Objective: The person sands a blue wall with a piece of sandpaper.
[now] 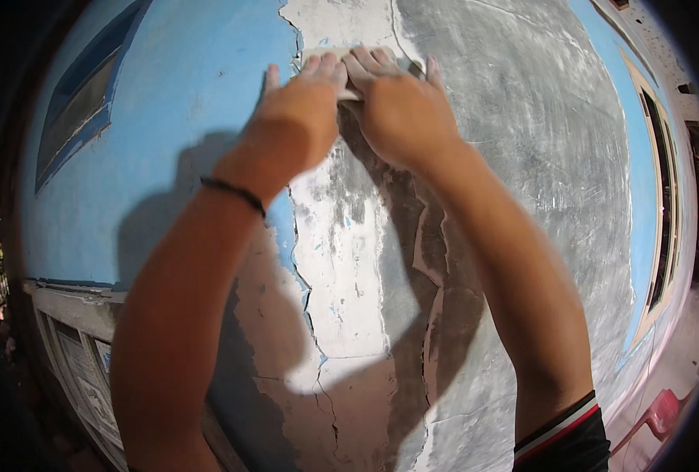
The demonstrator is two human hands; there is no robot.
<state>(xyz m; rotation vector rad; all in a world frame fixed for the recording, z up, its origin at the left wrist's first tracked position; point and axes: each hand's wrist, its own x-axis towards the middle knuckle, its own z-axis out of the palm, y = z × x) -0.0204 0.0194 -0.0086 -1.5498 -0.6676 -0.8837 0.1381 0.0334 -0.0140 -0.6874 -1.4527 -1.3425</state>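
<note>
Leaning on the upper part of the white strip (342, 259), your left hand (306, 114) and right hand (403, 110) lie side by side, fingers stretched forward over a thin, pale pad (351, 94) that sits flat against it. Your outermost fingers stand away from the rest; you cannot tell from this view whether the thumbs pinch the pad from beneath.

Left of the white strip, a ragged crack (308, 303) with chipped lips marks its border with the smooth blue paint (184, 94), which leaves wide room as far as the dark recessed window (86, 102). To the strip's right spreads a broad field of grey plaster (538, 157), streaked and scratched, bare up to the tall wooden frame (650, 204) farther right. The strip itself is chalky, with grey smudges and flecks of blue. Low on its right side, a second, jagged crack (426, 346) runs downward. Well below and right of the strip stands a glossy red plastic chair (662, 414).
</note>
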